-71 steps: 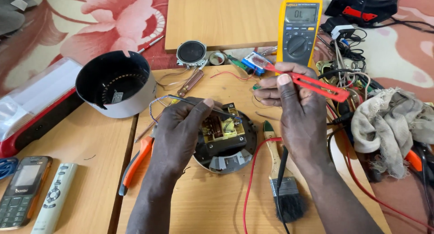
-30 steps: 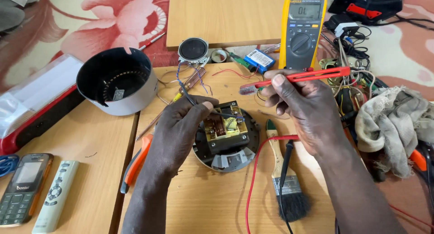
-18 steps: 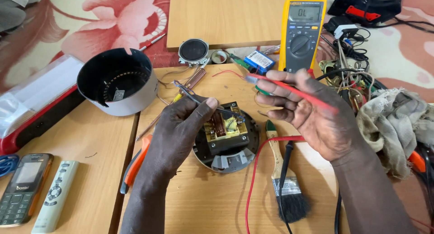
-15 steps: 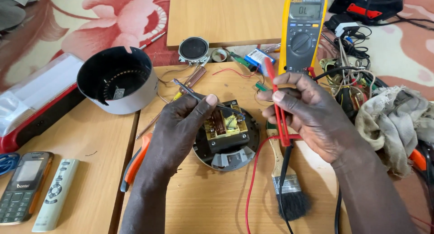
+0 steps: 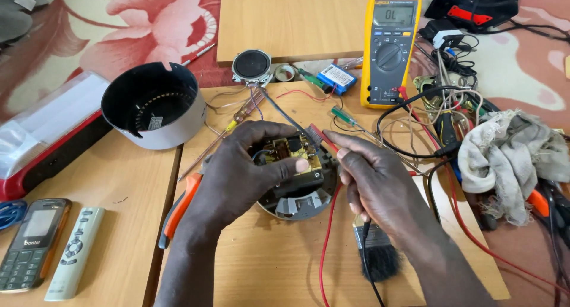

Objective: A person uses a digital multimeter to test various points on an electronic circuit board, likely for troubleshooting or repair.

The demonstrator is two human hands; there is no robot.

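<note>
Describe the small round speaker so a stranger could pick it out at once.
Start at the yellow multimeter standing at the back of the wooden table. Look left along the same edge, past the small blue battery pack, to the round speaker. It alone is a flat black disc in a silvery rim, far smaller than the open black housing.

Round base [image 5: 297,205]: mostly hidden under left hand [image 5: 243,170] and circuit board [image 5: 291,153]. Red probe [image 5: 323,138]: only tip showing above right hand [image 5: 374,182]; contact point too small to tell. Brush [image 5: 377,256]: handle covered by wrist. Pliers [image 5: 178,209]: jaws hidden behind forearm. Red case [image 5: 35,158], scissors [image 5: 9,212]: cut by left edge. Red lead [image 5: 323,253]: runs off bottom edge.
</note>
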